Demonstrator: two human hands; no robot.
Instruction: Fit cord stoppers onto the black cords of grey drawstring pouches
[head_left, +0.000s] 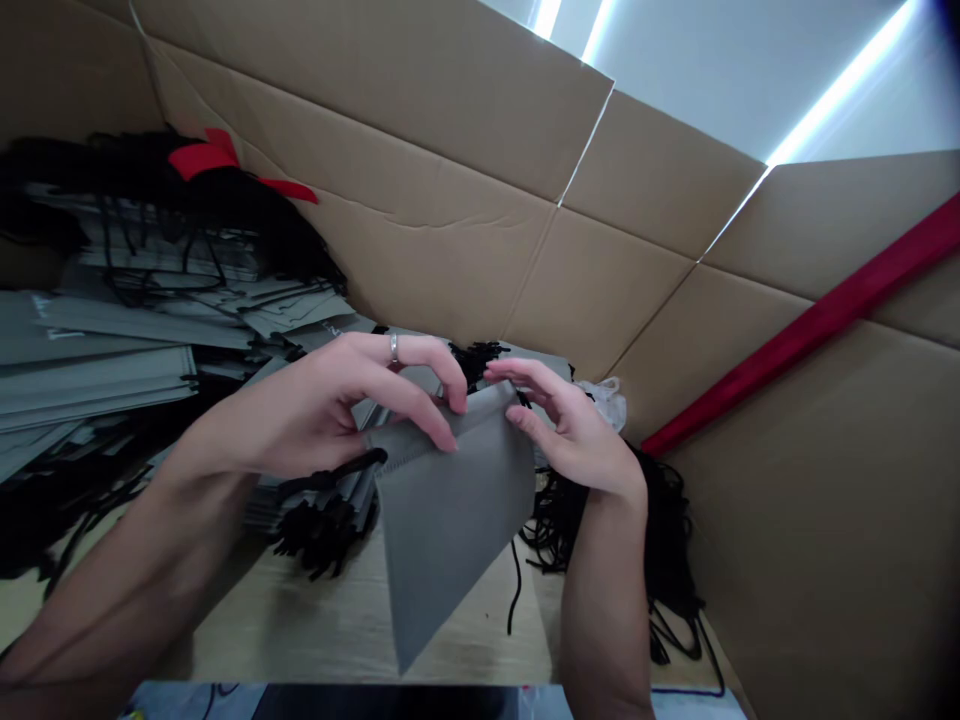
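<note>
A grey fabric drawstring pouch (457,510) hangs tilted above the table, its stitched top hem held up between both hands. My left hand (360,400), with a ring on one finger, grips the pouch by its left top corner; its index and middle fingers curl over the hem. A black cord (334,475) comes out of the hem beside that hand. My right hand (570,430) pinches the right top corner between thumb and fingers. Behind the pouch lie more grey pouches, partly hidden by my hands.
Stacks of grey pouches (97,380) with black cords fill the left side, a red strip (206,155) on top. Cardboard walls (420,160) enclose the table (315,630). Black corded items (667,530) lie at right, below a dark red band (810,320). Clear plastic (607,402) sits behind.
</note>
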